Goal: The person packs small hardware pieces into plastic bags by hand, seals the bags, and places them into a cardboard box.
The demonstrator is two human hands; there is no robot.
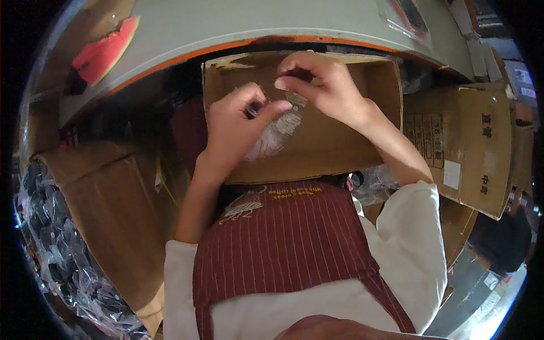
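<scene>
Both my hands are raised over an open cardboard box (340, 153) in front of my apron. My left hand (229, 127) is closed, its fingers curled and the thumb pointing right; what it holds, if anything, is hidden. Above and to the right, my right hand (326, 85) is closed with thumb and forefinger brought together; anything between them is too small to make out. A small clear plastic piece (296, 102) shows beside my left thumb, below the right hand. Whether either hand touches it, I cannot tell. Behind my left hand, a clump of clear plastic pieces (272, 139) sits in the box.
A grey table (255, 20) with an orange edge runs beyond the box. On it lies a red watermelon slice (106, 51) at the left. Cardboard cartons (476, 141) stand at the right. A brown cardboard flap (107, 209) and many clear-bagged dark items (73, 255) are at the left.
</scene>
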